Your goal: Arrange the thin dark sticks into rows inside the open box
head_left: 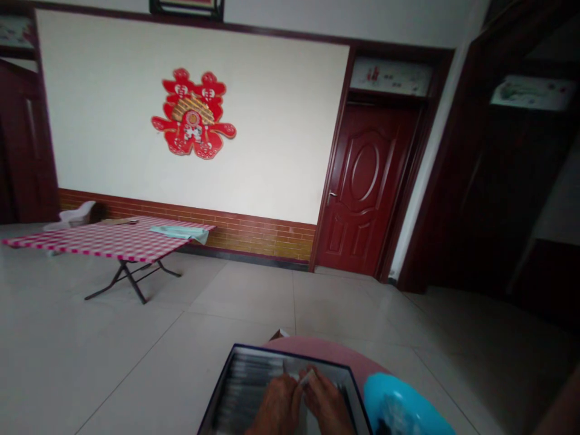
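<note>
Both hands are together over a shallow tray with a dark blue rim (290, 350). My left hand (277, 406) is closed, its fingertips pressed toward the other hand. My right hand (327, 402) is closed too, pinching a small whitish piece (307, 378) where the fingertips of the two hands meet. Its kind is too small and blurred to tell. Rows of dark, thin strips (247, 386) fill the tray's left side, smeared by motion. Under the hands the tray's surface looks pale grey.
The tray rests on a round pink tabletop (312, 346). Right of it is a bright blue basin (408, 393) with clear and dark bits inside. A folding table with a checked cloth (113, 238) stands farther left. A red door (367, 187) is beyond. A blurred skin-toned shape (562, 402) shows at lower right.
</note>
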Available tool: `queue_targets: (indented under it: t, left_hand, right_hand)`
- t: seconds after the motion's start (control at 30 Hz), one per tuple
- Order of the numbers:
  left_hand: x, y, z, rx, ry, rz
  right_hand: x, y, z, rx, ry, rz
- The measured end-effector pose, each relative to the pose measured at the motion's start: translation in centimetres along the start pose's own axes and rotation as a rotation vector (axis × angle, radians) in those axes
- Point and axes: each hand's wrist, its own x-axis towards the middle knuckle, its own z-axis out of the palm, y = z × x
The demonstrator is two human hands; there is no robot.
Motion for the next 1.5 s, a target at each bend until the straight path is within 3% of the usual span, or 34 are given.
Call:
queue_targets:
  t: [0.2, 0.33, 0.53, 1.2, 1.33, 1.5]
  left_hand:
    - [0.2, 0.5, -1.0, 0.126, -0.159, 0.047]
    - [1.0, 1.5, -2.3, 0.136, -0.341, -0.003]
    - [1.8, 2.8, -3.7, 0.143, -0.456, -0.111]
    - [2.7, 4.2, -4.1, 0.253, -0.479, -0.152]
    - [3.3, 2.1, -6.2, 0.255, -0.494, -0.171]
    - [3.0, -1.2, -10.5, 0.271, -0.507, -0.191]
  right_hand:
    - [-0.3, 0.5, -0.1, -0.025, -0.027, 0.016]
    - [-0.4, 0.6, 0.0, -0.018, -0.006, 0.053]
    - [-0.5, 0.7, -0.1, -0.059, 0.013, 0.063]
    - [-0.8, 0.0, -0.8, -0.144, 0.13, 0.075]
    - [-1.5, 0.2, -2.8, -0.238, 0.245, 0.046]
    - [-2.3, 0.5, -4.4, -0.32, 0.244, 0.012]
